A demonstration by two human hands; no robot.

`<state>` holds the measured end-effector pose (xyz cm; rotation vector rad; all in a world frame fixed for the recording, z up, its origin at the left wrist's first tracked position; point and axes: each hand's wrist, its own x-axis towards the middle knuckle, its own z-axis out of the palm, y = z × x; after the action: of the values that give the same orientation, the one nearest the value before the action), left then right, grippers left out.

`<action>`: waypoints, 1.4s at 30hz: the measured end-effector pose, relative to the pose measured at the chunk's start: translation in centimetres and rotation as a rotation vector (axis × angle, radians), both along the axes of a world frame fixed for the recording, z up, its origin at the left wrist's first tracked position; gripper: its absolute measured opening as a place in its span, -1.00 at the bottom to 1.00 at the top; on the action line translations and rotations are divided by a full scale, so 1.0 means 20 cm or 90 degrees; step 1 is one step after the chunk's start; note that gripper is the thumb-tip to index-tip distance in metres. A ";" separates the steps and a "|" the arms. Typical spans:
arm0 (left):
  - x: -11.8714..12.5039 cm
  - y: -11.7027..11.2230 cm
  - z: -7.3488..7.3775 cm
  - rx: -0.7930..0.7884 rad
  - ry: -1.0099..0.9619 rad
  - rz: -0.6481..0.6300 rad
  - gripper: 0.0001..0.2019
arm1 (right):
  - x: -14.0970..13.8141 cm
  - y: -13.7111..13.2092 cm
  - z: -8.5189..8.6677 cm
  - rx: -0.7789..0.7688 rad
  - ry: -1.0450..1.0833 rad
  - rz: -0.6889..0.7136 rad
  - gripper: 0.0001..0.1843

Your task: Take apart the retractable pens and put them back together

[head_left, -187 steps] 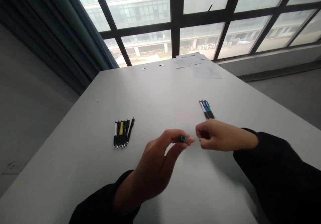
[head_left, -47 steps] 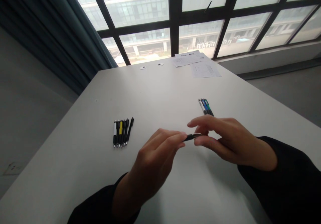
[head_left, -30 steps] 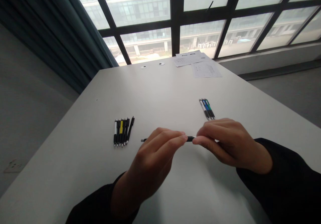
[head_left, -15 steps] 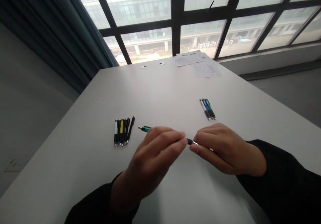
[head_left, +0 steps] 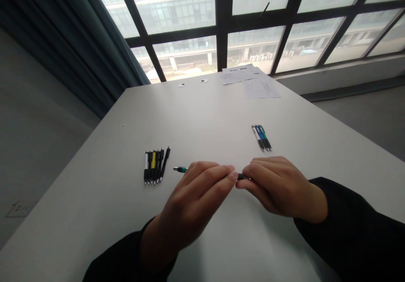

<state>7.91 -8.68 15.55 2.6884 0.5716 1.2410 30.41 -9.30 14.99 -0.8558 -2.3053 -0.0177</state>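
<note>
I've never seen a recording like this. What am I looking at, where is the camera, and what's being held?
No machine here: these are a person's own hands, the left hand and the right hand, filmed by one camera worn on their head, looking forward and down. Together they hold a black and green retractable pen crosswise between them. On the white table lie a row of black, yellow and white pens, a row of white, blue and green pens, and sheets of paper.
</note>
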 end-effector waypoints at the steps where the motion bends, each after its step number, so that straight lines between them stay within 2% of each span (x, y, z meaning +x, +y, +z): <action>1: 0.00 0.00 0.00 0.001 0.001 0.000 -0.74 | 0.00 0.00 -0.01 -0.007 -0.006 0.003 -0.66; 6: -0.01 0.01 0.02 0.026 0.025 -0.008 -0.76 | -0.03 -0.01 -0.02 -0.124 -0.003 0.016 -0.60; 11: -0.04 0.01 0.06 0.104 0.098 0.001 -0.83 | -0.04 -0.02 -0.02 -0.368 0.087 0.061 -0.56; 13: -0.04 0.01 0.06 0.160 0.105 0.055 -0.82 | -0.05 -0.03 -0.02 -0.472 0.154 0.102 -0.56; 16: -0.03 0.02 0.05 0.197 0.007 0.209 -0.64 | -0.07 -0.05 -0.04 -0.542 0.211 0.148 -0.57; 18: -0.02 0.03 0.03 0.091 -0.097 0.235 -0.40 | -0.09 -0.06 -0.05 -0.547 0.212 0.169 -0.58; 19: -0.02 0.03 0.03 -0.007 -0.144 0.207 -0.27 | -0.11 -0.07 -0.06 -0.547 0.206 0.176 -0.58; 21: -0.02 0.02 0.02 -0.236 -0.199 0.101 -0.11 | -0.13 -0.08 -0.07 -0.554 0.188 0.187 -0.60; 23: -0.03 0.00 0.03 -0.428 -0.205 -0.009 -0.09 | -0.16 -0.08 -0.07 -0.552 0.169 0.208 -0.63; 25: -0.05 -0.02 0.05 -0.514 -0.194 -0.069 -0.13 | -0.19 -0.09 -0.08 -0.532 0.161 0.232 -0.68; 29: -0.08 -0.03 0.07 -0.500 -0.198 -0.056 -0.23 | -0.22 -0.09 -0.08 -0.478 0.173 0.244 -0.75; 31: -0.08 -0.03 0.07 -0.491 -0.203 -0.041 -0.21 | -0.22 -0.10 -0.08 -0.464 0.168 0.239 -0.79; 36: -0.09 -0.03 0.06 -0.469 -0.197 -0.041 -0.16 | -0.23 -0.10 -0.08 -0.460 0.159 0.245 -0.82; 42: -0.09 -0.02 0.04 -0.465 -0.210 -0.063 -0.20 | -0.23 -0.09 -0.09 -0.462 0.159 0.263 -0.83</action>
<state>6.11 -9.08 16.35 1.8491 0.6678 1.1257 25.89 -11.15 13.13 -0.6350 -2.2031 1.0936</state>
